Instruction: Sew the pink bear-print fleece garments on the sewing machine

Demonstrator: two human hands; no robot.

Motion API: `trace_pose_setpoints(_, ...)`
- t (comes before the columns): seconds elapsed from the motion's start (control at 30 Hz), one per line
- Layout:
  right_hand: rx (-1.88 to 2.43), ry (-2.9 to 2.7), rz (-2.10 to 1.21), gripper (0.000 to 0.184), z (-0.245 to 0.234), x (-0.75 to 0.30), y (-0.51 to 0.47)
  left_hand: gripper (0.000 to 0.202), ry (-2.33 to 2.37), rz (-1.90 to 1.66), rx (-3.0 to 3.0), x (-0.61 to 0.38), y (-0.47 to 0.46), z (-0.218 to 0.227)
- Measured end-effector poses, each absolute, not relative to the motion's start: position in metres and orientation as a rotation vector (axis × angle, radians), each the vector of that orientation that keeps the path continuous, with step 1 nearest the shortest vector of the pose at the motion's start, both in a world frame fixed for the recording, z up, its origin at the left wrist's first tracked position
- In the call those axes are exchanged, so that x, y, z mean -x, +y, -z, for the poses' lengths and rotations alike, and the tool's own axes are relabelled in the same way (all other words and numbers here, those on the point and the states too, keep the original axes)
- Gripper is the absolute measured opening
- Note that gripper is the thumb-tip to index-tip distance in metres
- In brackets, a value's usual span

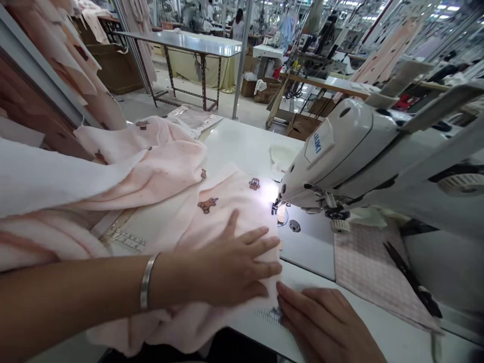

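Pale pink fabric (pixel 227 191) printed with small brown animals lies on the white sewing table, its right edge running up to the lit needle area of a white sewing machine (pixel 340 141). My left hand (pixel 234 264) is pressed flat on this fabric with fingers spread, a silver bangle on its wrist. Close by at the lower right, my right hand (pixel 321 322) has its fingers together at the fabric's near right edge, pinching it; part of that grip is hidden. More of the pink fabric is bunched to the left and hangs over the front edge.
Black thread snips (pixel 412 280) rest on pink checked cloth (pixel 378 262) right of the needle plate. A ruler scale (pixel 128 242) shows on the table at left. A metal pole (pixel 242 60), a steel-topped table (pixel 185 43) and cardboard boxes stand beyond.
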State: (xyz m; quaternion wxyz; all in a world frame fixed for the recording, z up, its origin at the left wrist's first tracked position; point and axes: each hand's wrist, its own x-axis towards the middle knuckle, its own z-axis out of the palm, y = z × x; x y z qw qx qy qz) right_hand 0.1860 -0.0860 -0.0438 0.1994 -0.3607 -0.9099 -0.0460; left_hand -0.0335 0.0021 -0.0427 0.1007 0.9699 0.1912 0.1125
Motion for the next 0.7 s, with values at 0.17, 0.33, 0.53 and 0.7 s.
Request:
trace_pose_setpoints(0.17,1.076,-2.47,-0.011,0.019,0.047,-0.183,-0.069,0.038,0.521,-0.346,-2.977,0.027,0.018,0.035)
trace_pose_setpoints(0.33,1.079,-2.488,-0.099,0.029,0.049,-0.194,-0.058,0.007,0.407,-0.389,-3.032,0.019,-0.003,0.034)
trace_pose_setpoints(0.53,1.112,-2.353,-0.026,0.018,0.045,-0.182,-0.041,0.008,0.64,-0.455,-2.699,0.019,-0.011,0.025)
trace_pose_setpoints(0.7,1.107,-2.173,0.03,0.009,0.034,-0.166,-0.031,0.059,0.987,-0.702,-2.568,0.006,-0.021,0.022)
